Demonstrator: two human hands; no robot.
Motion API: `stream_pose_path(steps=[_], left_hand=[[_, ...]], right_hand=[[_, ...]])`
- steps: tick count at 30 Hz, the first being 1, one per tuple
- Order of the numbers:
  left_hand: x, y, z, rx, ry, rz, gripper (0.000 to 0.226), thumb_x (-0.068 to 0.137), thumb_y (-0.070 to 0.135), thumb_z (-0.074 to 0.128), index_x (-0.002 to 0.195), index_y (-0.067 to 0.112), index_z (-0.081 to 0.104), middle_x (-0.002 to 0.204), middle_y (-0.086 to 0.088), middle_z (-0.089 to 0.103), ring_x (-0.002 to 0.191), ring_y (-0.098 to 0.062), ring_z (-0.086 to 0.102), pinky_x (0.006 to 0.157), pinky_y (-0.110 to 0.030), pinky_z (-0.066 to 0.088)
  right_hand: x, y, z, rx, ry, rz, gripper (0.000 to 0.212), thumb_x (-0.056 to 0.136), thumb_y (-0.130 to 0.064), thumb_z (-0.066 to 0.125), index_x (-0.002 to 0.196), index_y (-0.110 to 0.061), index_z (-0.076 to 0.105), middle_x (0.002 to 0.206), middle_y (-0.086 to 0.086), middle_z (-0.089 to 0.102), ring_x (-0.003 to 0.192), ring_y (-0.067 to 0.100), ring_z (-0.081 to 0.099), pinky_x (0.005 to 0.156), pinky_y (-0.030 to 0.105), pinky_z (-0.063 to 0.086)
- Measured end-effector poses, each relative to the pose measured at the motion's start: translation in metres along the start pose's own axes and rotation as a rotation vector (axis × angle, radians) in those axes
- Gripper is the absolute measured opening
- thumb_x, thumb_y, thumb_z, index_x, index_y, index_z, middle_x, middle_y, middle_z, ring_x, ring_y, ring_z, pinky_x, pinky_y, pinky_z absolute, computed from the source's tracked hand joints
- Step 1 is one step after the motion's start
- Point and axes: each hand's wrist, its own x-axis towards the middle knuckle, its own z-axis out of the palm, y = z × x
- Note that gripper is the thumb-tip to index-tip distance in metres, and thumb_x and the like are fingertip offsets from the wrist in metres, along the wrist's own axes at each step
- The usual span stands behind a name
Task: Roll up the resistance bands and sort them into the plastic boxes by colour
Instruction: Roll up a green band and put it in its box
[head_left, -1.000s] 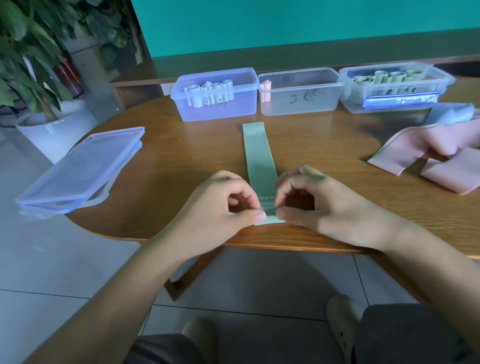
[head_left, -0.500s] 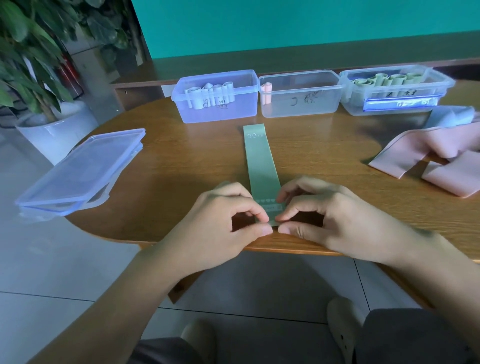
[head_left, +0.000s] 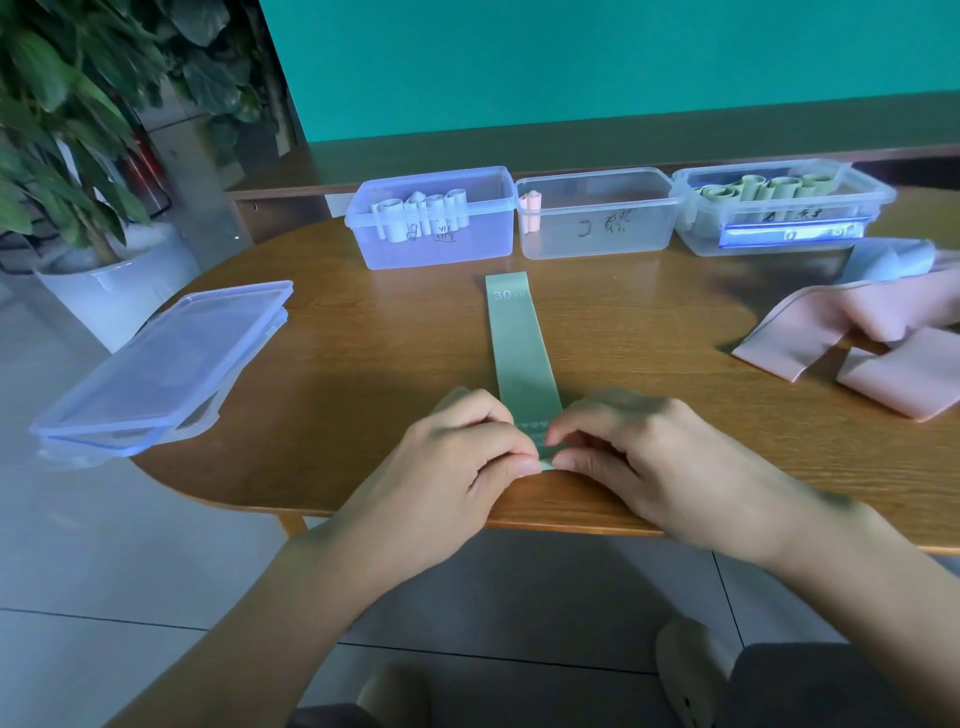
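Note:
A green resistance band (head_left: 519, 348) marked "30 LB" lies flat on the wooden table (head_left: 363, 374), running away from me. My left hand (head_left: 462, 457) and my right hand (head_left: 639, 457) pinch its near end at the table's front edge, where the end is folded into a small roll. Three open plastic boxes stand at the back: the left box (head_left: 436, 244) holds several pale rolled bands, the middle box (head_left: 597, 228) holds one pink roll (head_left: 531, 208), and the right box (head_left: 779, 218) holds several green rolls.
Loose pink bands (head_left: 852, 343) and a pale blue band (head_left: 888, 260) lie on the table's right side. Stacked clear lids (head_left: 166, 364) overhang the left edge. A potted plant (head_left: 78, 156) stands on the floor at left.
Both hands have drawn closer together on the band's near end, and the end has been turned over into a small roll. The band's far part has not moved.

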Motion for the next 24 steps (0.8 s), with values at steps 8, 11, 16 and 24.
stream_pose_path(steps=[8,11,16,24], left_hand=[[0.001,0.004,-0.001,-0.015,-0.011,-0.036,0.008,0.095,0.029,0.064,0.096,0.026,0.071,0.093,0.017,0.059,0.091,-0.002,0.057,0.073,-0.007,0.041],[0.002,0.004,0.0,-0.057,0.001,-0.071,0.011,0.091,0.034,0.068,0.098,0.027,0.072,0.095,0.018,0.058,0.092,-0.003,0.058,0.075,-0.009,0.043],[0.002,0.004,0.0,-0.052,0.045,-0.09,0.011,0.091,0.031,0.069,0.096,0.024,0.076,0.095,0.017,0.06,0.091,-0.001,0.059,0.073,-0.006,0.042],[0.003,0.007,0.001,0.095,0.026,-0.085,0.028,0.097,0.04,0.055,0.104,0.023,0.076,0.101,0.014,0.061,0.09,-0.001,0.057,0.074,-0.005,0.044]], right_hand=[[0.01,0.008,0.001,0.068,-0.05,0.083,0.005,0.099,-0.029,0.063,0.095,-0.03,0.064,0.092,-0.016,0.06,0.089,0.004,0.058,0.08,0.024,0.046],[0.012,0.009,0.001,0.057,-0.053,0.107,0.006,0.1,-0.031,0.061,0.096,-0.031,0.065,0.093,-0.017,0.059,0.088,0.003,0.057,0.079,0.024,0.047],[0.014,0.012,0.001,0.052,-0.03,0.114,0.008,0.099,-0.033,0.062,0.095,-0.028,0.067,0.091,-0.016,0.062,0.087,0.004,0.059,0.079,0.026,0.048],[0.008,0.015,0.002,0.049,0.036,0.061,0.019,0.1,-0.04,0.057,0.102,-0.026,0.07,0.097,-0.016,0.062,0.092,0.003,0.06,0.083,0.029,0.05]])
